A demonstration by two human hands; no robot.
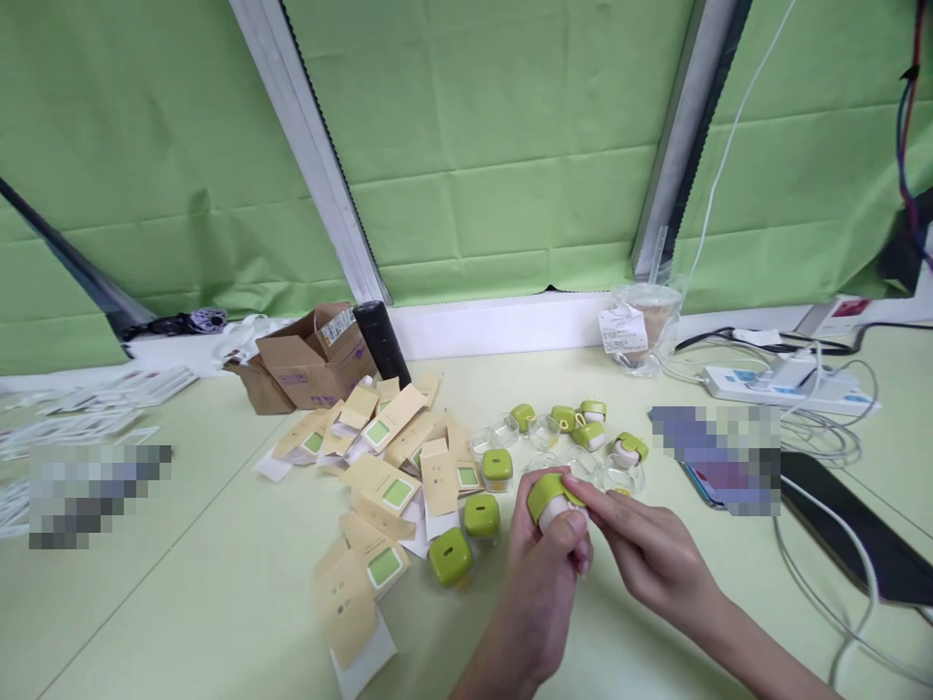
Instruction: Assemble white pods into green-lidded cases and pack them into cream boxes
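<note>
Near the front middle of the table, a small green-and-white case [560, 504] sits in my left hand [535, 574], whose fingers and thumb are wrapped round it. My right hand [648, 544] is closed at the case's right side, its fingertips pressing on the green cover. Part of the case is hidden by the fingers. To the left of my hands stand green cases [450, 557] on clear bases. Beyond them lie several more green pieces [589, 435] and clear plastic cups [545, 431], some partly behind my hands.
Opened small cartons [397, 491] are heaped left of the cases. Behind them stand a brown cardboard box [313, 360] and a black cylinder [382, 342]. At right are a bagged drink cup [642, 326], a power strip [791, 389], loose cables and a black phone-like slab [852, 530].
</note>
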